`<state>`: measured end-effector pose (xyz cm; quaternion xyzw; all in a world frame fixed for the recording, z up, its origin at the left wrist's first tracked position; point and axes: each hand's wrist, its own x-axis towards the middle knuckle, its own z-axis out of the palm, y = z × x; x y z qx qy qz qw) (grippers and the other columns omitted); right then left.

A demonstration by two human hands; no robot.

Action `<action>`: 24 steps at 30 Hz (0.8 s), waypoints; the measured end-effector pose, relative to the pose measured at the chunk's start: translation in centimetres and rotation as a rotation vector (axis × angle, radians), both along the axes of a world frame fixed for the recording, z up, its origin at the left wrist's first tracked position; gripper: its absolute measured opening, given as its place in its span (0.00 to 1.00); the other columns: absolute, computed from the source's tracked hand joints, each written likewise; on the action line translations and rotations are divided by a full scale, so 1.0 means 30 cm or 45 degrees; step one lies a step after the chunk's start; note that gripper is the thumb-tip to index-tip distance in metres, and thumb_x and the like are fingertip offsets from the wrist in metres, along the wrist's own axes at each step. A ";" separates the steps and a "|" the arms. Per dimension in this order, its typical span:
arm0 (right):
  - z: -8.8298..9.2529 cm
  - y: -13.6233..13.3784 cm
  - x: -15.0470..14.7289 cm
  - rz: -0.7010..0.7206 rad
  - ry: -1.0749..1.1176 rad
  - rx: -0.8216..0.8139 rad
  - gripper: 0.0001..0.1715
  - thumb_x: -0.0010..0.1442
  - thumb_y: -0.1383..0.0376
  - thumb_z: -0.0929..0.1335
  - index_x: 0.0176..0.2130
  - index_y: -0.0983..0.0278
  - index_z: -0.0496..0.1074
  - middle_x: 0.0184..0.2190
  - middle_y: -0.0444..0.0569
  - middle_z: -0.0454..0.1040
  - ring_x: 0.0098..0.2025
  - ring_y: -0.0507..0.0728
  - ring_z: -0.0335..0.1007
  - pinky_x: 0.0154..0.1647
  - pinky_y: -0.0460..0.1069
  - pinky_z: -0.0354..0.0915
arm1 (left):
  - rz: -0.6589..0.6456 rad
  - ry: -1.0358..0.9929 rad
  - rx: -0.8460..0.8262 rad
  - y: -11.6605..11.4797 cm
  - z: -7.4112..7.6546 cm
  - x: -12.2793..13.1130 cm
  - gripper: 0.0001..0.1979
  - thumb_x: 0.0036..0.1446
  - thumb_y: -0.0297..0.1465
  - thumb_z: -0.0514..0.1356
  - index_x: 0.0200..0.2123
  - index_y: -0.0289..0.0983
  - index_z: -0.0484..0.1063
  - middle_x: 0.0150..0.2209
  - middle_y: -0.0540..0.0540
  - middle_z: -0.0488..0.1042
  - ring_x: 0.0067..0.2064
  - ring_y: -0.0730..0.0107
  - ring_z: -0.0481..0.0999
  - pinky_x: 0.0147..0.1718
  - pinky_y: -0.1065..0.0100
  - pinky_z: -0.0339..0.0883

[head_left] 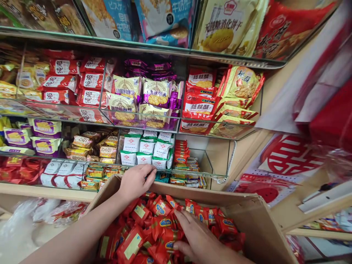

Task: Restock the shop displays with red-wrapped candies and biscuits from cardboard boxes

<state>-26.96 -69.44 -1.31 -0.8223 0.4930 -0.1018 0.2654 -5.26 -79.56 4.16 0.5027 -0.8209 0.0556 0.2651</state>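
A cardboard box (268, 220) stands in front of me, filled with small red wrapped snack packets (162, 223). Inside it, my right hand (199, 236) lies over the packets with its fingers stretched and its thumb apart, touching them. Past the box's back rim, my left hand (137, 181) is at the front edge of a low shelf, its fingers bent inward; whatever they may hold is hidden. Just above that hand sit white packets with green edges (145, 146). Right of it are stacked small red packets (181, 151) and multicoloured packets (189, 172), behind a clear shelf front.
Higher shelves carry red walnut-cookie packets (199, 106), cream and purple cookie packets (156, 91) and large biscuit bags (222, 29). Glass shelf edges (137, 46) jut out above my hands. Plastic bags (55, 212) lie at lower left; red decorations (286, 154) hang at right.
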 end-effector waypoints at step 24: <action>0.118 -0.041 -0.054 -0.387 -1.234 0.241 0.21 0.52 0.52 0.65 0.39 0.63 0.72 0.27 0.45 0.73 0.26 0.52 0.66 0.26 0.46 0.64 | -0.491 1.489 1.455 0.203 -0.017 -0.208 0.16 0.52 0.42 0.56 0.34 0.35 0.71 0.26 0.47 0.76 0.24 0.77 0.73 0.26 0.75 0.64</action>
